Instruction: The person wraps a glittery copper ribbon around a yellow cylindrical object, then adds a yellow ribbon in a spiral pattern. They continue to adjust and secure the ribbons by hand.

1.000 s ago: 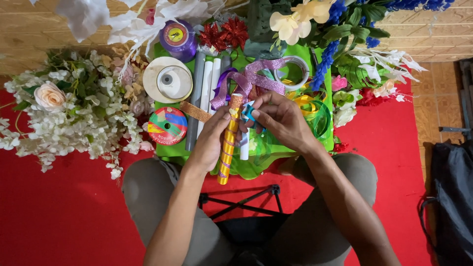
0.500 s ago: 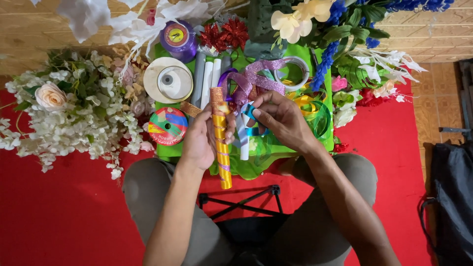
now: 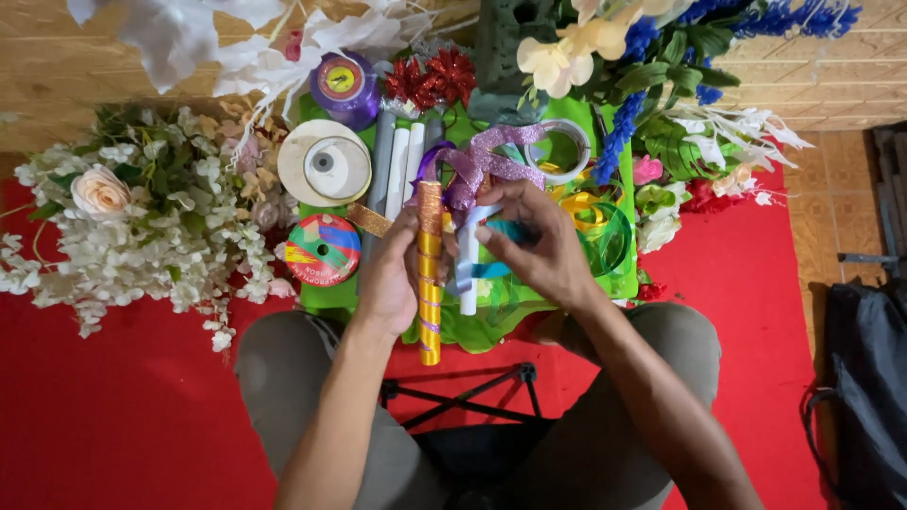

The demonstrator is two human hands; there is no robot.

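My left hand [image 3: 389,274] grips a stick wrapped in gold ribbon [image 3: 430,302], held nearly upright over my lap. A glittery purple ribbon [image 3: 491,156] is looped around the stick's top end. My right hand [image 3: 534,241] pinches that purple ribbon close to the stick, fingers bent around it. Just right of the gold stick, a white tube [image 3: 468,283] shows between my hands. Both hands hover above a green tray [image 3: 624,274] full of ribbon rolls.
A white ribbon spool [image 3: 324,162], a purple spool [image 3: 344,85] and a multicoloured roll [image 3: 323,249] lie at the tray's left. White artificial flowers [image 3: 142,227] fill the left, mixed flowers [image 3: 661,104] the top right. Red cloth [image 3: 113,416] covers the floor; a dark bag [image 3: 864,378] sits far right.
My left hand has swung the gold stick from a slant to nearly upright and shifted it a little left. My right hand stays on the purple ribbon at its top.
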